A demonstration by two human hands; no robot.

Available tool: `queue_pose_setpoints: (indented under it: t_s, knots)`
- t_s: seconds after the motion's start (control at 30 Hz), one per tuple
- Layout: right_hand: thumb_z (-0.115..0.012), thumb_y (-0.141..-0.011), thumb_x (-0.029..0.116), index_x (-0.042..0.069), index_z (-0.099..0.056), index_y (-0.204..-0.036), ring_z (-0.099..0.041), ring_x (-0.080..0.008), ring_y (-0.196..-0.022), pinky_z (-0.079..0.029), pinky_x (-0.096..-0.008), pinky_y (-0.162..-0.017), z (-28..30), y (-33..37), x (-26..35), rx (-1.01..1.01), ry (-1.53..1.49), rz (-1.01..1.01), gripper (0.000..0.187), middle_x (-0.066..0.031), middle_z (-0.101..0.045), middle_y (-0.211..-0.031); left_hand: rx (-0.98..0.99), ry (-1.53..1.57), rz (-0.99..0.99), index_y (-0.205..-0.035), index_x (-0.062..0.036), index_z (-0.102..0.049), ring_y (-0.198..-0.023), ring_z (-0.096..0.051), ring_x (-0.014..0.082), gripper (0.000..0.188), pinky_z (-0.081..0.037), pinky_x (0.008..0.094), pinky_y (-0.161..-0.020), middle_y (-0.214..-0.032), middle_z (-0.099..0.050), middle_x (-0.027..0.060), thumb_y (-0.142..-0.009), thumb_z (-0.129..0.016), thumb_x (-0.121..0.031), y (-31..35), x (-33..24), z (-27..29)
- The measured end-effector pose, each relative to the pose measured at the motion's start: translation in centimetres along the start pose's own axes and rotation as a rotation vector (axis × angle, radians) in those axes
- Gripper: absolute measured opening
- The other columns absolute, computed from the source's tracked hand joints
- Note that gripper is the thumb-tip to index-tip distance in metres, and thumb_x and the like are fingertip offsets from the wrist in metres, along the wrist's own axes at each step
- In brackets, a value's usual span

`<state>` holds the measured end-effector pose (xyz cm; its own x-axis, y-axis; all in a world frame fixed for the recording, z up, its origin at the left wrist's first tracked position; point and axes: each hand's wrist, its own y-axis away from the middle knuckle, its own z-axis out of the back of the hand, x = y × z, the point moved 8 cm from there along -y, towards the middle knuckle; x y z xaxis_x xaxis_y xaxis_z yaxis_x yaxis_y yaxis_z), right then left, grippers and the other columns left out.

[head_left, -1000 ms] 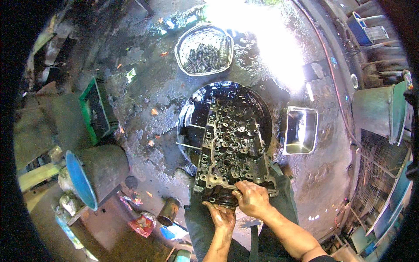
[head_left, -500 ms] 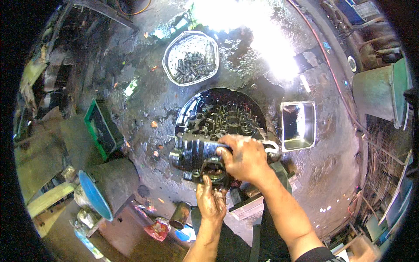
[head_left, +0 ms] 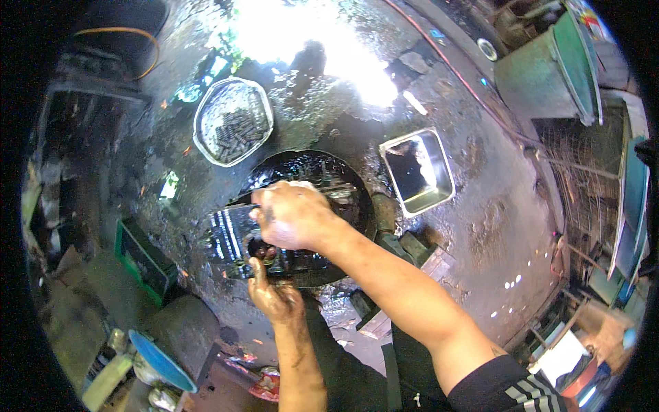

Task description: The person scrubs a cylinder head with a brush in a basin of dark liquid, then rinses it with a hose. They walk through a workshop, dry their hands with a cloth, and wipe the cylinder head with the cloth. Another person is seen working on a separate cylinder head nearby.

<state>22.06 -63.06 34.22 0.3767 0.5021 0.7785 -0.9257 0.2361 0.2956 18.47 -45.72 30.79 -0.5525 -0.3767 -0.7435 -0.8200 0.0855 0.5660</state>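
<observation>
An oily black metal housing (head_left: 230, 237) with a ribbed, shiny body and a round opening in its side is held tilted over the left part of a round black basin (head_left: 309, 161). My left hand (head_left: 274, 299) supports it from the near side, thumb up beside the opening. On top, my right hand (head_left: 295, 214) is closed, knuckles up, at the housing's far edge; whatever its fingers grip is hidden. Dark liquid glistens inside the basin, and the metal parts in it are mostly covered by my right hand and arm.
Beyond the basin stands a whitish tray (head_left: 233, 123) of small dark metal springs. A rectangular steel pan (head_left: 419, 172) is on the right, a green-rimmed crate (head_left: 144, 264) on the left. A red hose (head_left: 453, 69) crosses the wet floor. Wooden pieces (head_left: 405, 295) lie near my legs.
My view has shifted and turned, so the surroundings sit differently. The housing has moved left relative to the basin. My right hand has gone from fingers spread over it to a closed grip.
</observation>
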Motion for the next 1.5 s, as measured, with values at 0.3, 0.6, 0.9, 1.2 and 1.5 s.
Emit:
queue_pose_setpoints:
  t_s: [0.3,0.6,0.9,1.2,1.5]
  knots:
    - [-0.060,-0.084,0.010,0.003,-0.062,-0.106,-0.060,-0.0322,-0.092,-0.046,-0.0416,-0.085,10.3,9.3,-5.1,-0.863,-0.127,0.273,0.023,-0.0142,-0.063,-0.096,-0.018,-0.156,-0.144,-0.114,0.0018,-0.058,-0.088,-0.064,0.0212,0.029,-0.054,0.0359,-0.081,-0.099,-0.065,0.0097,-0.096,-0.055,-0.021,-2.5,-0.1,0.7]
    - [-0.064,-0.084,0.034,0.006,-0.062,-0.105,-0.065,-0.0289,-0.089,-0.049,-0.0369,-0.078,-4.4,27.5,-50.6,-0.560,-0.377,-1.012,0.035,-0.0156,-0.068,-0.096,-0.160,-0.368,-0.335,-0.123,0.0134,-0.049,-0.096,-0.063,0.0347,0.044,-0.050,0.0413,-0.090,-0.110,-0.060,0.0260,-0.080,-0.043,0.007,-3.5,-2.4,-0.6]
    - [-0.058,-0.086,0.029,0.007,-0.043,-0.137,-0.039,-0.0366,-0.129,-0.031,-0.0427,-0.109,-9.9,25.7,-52.9,0.110,0.228,-0.853,0.058,-0.0181,-0.043,-0.140,-0.048,-0.579,-0.305,-0.123,-0.0002,-0.056,-0.104,-0.061,0.0224,0.036,-0.053,0.0367,-0.089,-0.117,-0.061,0.0138,-0.098,-0.047,-0.026,-6.4,-3.6,-4.2]
    - [-0.063,-0.084,0.029,0.005,-0.059,-0.116,-0.053,-0.0362,-0.113,-0.042,-0.0416,-0.098,-0.4,26.8,-50.6,-0.163,-0.186,-0.794,0.041,-0.0185,-0.060,-0.119,-0.031,-0.401,-0.127,-0.111,-0.0021,-0.060,-0.091,-0.063,0.0178,0.023,-0.050,0.0328,-0.084,-0.102,-0.066,0.0081,-0.098,-0.049,-0.018,-6.8,-2.5,-6.8]
    - [-0.064,-0.086,0.016,0.000,-0.064,-0.102,-0.064,-0.0251,-0.087,-0.050,-0.0340,-0.078,22.7,34.9,-43.8,-0.360,-0.037,-0.788,0.023,-0.0156,-0.068,-0.093,-0.122,-0.182,-0.103,-0.109,0.0000,-0.062,-0.080,-0.062,0.0140,0.022,-0.052,0.0271,-0.073,-0.095,-0.066,0.0060,-0.092,-0.061,-0.014,-6.6,-1.4,-4.1]
